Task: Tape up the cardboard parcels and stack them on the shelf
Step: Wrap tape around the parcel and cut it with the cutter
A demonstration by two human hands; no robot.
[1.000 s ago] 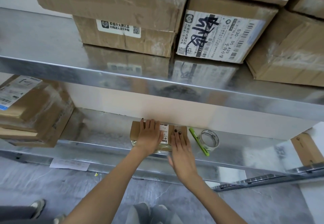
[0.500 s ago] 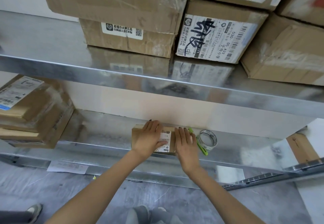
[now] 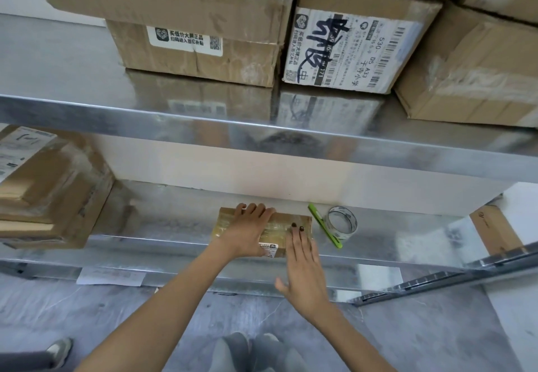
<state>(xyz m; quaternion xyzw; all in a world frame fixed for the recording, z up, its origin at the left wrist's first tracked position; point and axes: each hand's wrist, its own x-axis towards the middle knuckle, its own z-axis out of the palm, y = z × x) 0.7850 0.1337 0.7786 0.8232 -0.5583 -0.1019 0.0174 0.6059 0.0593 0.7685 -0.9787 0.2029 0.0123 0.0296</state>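
— From the head camera, where does the small parcel (image 3: 281,221) lie?
— Flat on the lower metal shelf (image 3: 174,220), near its front edge; clear tape shines across its top.
— And the hands?
— The left hand (image 3: 247,233) presses palm-down on it, fingers straight, tips at the far edge; the right hand (image 3: 302,264) is flat too, gripping nothing, fingertips touching the parcel's right end.
— Tools?
— A green knife (image 3: 324,226) just right of the parcel; a clear tape roll (image 3: 342,223) touching the knife.
— Elsewhere?
— Stacked parcels (image 3: 49,191) far left; big boxes (image 3: 349,48) on the upper shelf (image 3: 87,80).
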